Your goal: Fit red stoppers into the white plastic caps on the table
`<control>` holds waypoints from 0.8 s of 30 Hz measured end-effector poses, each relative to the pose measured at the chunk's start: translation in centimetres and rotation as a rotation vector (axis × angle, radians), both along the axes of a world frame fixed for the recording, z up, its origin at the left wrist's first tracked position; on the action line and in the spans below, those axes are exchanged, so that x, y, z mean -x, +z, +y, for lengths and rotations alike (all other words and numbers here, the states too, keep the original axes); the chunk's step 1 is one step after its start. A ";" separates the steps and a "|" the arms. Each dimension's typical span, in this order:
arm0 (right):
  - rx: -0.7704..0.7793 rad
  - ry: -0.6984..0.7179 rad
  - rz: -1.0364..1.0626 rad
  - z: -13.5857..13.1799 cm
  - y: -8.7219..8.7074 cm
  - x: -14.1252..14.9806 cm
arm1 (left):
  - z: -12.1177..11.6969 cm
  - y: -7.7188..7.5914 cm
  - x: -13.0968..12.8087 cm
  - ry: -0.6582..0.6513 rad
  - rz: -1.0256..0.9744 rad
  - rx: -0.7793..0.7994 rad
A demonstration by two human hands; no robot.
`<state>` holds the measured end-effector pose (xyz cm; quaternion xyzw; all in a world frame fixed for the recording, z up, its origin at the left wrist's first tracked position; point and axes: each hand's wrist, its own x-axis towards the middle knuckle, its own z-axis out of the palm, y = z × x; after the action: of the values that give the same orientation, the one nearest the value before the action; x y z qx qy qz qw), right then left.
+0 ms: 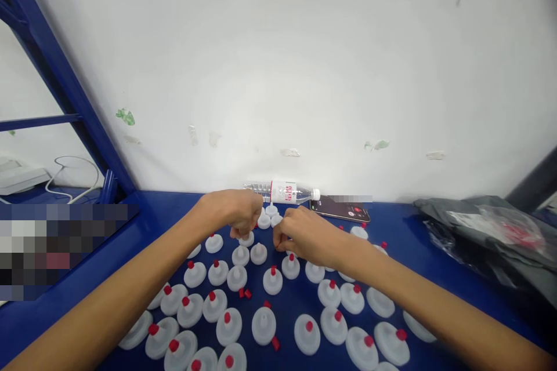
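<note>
Across the blue table stand many translucent white round nozzle lids, most with a small red cap on the spout, such as one nozzle lid (pixel 272 282) near the middle. My left hand (pixel 244 214) is closed in a pinch just above a nozzle lid (pixel 246 240) at the back; what its fingers hold is hidden. My right hand (pixel 304 235) is also closed, fingertips down among the back lids, its grip hidden. Bare spouts show on a nearby lid (pixel 258 254) and a front lid (pixel 263 327). Loose red caps (pixel 248 294) lie between the lids.
Behind my hands, a clear water bottle (pixel 285 192) lies on its side against the wall. Beside it is a phone (pixel 340 208) with its screen lit. Grey plastic bags (pixel 491 237) are piled at the right. A blue metal frame (pixel 65 64) rises at the left.
</note>
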<state>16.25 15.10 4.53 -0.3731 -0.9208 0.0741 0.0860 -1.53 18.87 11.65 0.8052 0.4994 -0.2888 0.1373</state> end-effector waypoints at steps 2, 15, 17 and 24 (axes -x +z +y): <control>-0.009 0.019 0.011 0.0 0.0 0.0 | 0.0 0.0 0.1 0.020 -0.008 0.003; -0.060 0.021 0.260 -1.5 1.4 1.6 | 0.1 3.1 3.5 0.079 -0.158 -0.165; -0.073 0.026 0.248 -1.6 1.2 1.9 | 0.1 3.3 3.8 0.082 -0.173 -0.165; -0.063 0.065 0.218 -1.4 0.3 1.9 | 0.2 3.3 3.9 0.080 -0.179 -0.185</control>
<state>14.30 13.74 4.85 -0.3300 -0.9195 0.0880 0.1946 -5.44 19.04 14.93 0.8164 0.5414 -0.1628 0.1181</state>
